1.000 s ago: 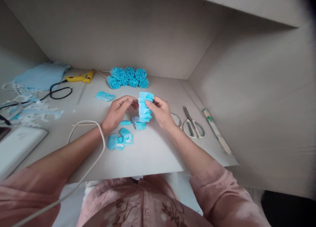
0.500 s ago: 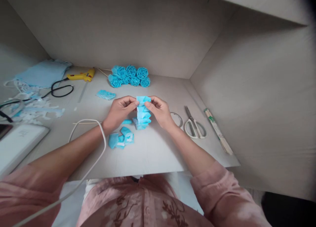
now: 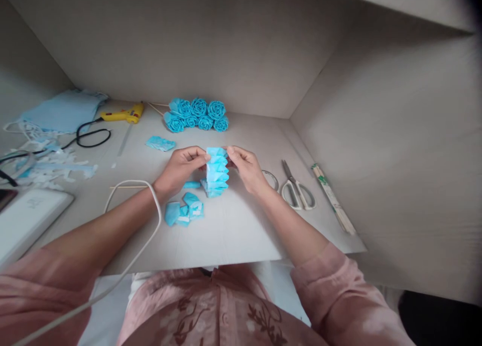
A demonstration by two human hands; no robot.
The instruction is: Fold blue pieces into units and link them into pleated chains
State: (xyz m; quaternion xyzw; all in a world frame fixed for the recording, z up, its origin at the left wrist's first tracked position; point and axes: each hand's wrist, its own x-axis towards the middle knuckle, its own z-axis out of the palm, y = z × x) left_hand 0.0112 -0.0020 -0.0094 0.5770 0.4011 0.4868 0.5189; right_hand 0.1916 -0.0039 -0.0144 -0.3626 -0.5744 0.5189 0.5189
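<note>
A light blue pleated strip (image 3: 217, 171) of mask-like fabric, with zigzag points along its right edge, hangs upright over the table. My left hand (image 3: 184, 167) pinches its upper left edge between thumb and fingers. At the strip's upper right corner, my right hand (image 3: 244, 166) has its thumb and fingertips closed on the edge. Below my left hand lie folded blue pieces (image 3: 194, 205) and a small blue roll (image 3: 191, 184). A flat blue folded piece (image 3: 160, 143) rests beyond my left hand.
Several blue fabric roses (image 3: 199, 107) on sticks lie at the back. A yellow glue gun (image 3: 122, 114), stacked masks (image 3: 62, 112), white scraps (image 3: 56, 170) and a white device (image 3: 37, 223) are leftward. Scissors (image 3: 295, 188), a tape roll (image 3: 271, 180) and bundled sticks (image 3: 333, 200) lie rightward. A pale cable (image 3: 160, 220) crosses my left forearm.
My right thumb has shifted from the strip's front face to its upper right edge, so more pleats show. My left hand keeps its pinch on the left edge.
</note>
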